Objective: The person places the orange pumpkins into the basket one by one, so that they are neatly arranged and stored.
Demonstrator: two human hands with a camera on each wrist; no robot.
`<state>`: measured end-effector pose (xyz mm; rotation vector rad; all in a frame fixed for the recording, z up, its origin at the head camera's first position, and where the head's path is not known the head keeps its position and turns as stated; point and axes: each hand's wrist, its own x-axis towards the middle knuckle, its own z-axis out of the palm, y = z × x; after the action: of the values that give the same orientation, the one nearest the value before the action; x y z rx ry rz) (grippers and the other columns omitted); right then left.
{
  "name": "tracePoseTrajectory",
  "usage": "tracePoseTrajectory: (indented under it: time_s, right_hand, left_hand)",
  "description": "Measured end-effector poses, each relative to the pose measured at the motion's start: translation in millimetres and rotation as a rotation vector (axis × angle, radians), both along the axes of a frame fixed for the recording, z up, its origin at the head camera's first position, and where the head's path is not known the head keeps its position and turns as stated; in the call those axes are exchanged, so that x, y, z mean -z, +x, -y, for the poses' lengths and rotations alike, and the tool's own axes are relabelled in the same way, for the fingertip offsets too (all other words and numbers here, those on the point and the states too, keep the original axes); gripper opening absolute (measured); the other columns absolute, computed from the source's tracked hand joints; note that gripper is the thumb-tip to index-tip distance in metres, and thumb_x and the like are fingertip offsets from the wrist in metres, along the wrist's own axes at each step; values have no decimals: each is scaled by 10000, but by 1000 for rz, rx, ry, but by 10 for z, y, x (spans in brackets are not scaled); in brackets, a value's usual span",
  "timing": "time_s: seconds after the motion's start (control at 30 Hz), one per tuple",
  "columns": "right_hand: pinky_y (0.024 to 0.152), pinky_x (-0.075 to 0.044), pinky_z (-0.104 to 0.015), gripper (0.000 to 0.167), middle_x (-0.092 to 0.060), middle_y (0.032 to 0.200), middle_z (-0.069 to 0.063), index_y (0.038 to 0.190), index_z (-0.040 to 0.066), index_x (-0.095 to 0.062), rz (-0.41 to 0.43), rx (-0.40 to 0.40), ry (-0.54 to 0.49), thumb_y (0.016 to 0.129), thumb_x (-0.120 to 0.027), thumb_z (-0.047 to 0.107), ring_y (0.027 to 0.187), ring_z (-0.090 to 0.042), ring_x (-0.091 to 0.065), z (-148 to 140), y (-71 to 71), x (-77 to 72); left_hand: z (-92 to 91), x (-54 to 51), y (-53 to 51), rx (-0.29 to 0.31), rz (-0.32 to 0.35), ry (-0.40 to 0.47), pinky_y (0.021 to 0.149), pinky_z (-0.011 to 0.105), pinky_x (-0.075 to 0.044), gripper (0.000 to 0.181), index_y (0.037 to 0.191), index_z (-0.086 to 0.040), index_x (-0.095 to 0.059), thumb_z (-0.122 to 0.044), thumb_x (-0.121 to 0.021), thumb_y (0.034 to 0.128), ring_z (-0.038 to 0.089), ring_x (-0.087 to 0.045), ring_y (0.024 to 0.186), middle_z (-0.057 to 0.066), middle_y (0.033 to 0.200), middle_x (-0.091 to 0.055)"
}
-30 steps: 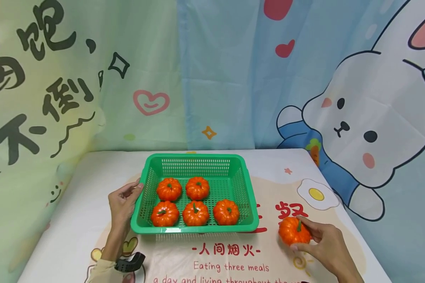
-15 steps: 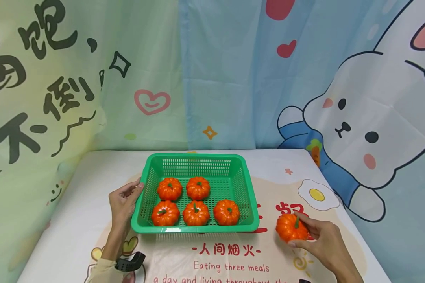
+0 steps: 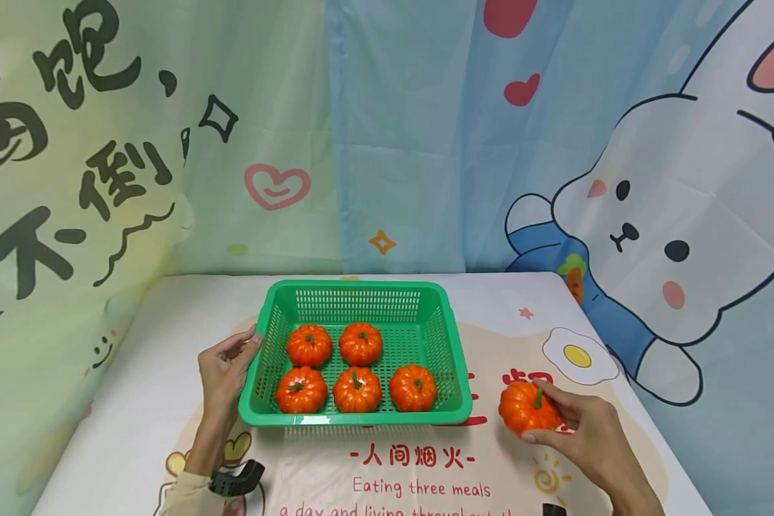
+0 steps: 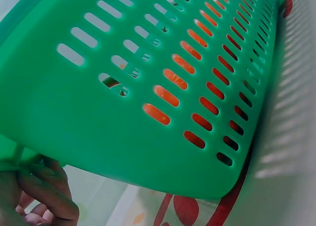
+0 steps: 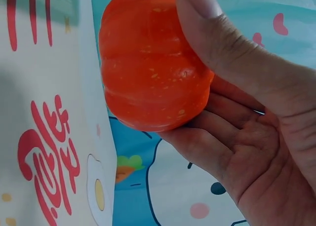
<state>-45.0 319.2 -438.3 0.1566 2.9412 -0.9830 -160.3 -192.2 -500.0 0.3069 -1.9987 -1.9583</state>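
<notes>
The right hand (image 3: 590, 433) grips a small orange pumpkin (image 3: 522, 407) with a green stem, thumb on one side and fingers on the other. In the right wrist view the same pumpkin (image 5: 153, 63) is held off the printed cloth. At the left end of the green plastic basket (image 3: 355, 418), the left hand (image 3: 224, 369) pinches the rim. Several like pumpkins (image 3: 357, 389) sit inside, two in the back row and the others in front. Through the slots in the basket wall (image 4: 123, 137) orange shows in the left wrist view, where the left fingers (image 4: 49, 191) curl under the rim.
A white tablecloth (image 3: 503, 301) with a printed beige patch, red lettering and a fried egg covers the table. Behind it hangs a curtain (image 3: 400, 143) with a cartoon rabbit. A black band (image 3: 237, 479) circles the left wrist.
The right hand has carried its pumpkin slightly left and away from the body, toward the basket's right side. The left hand and the basket have stayed in place.
</notes>
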Motion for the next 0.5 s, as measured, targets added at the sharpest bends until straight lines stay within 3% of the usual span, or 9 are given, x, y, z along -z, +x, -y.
tracePoseTrajectory:
  time_s: [0.5]
  right_hand:
    - [914,-664,-452,940,-701,1410,-301,1504,-23,-618,-77,-33,11,713,-1029,274,1177,-465,-751,45,-42,-86]
  left_hand:
    - [-5,4,-9,-10,0,-17,620,144,-614,287,1256,70,-778,-81,-782,1012,9,-679,680,-184,805,-749]
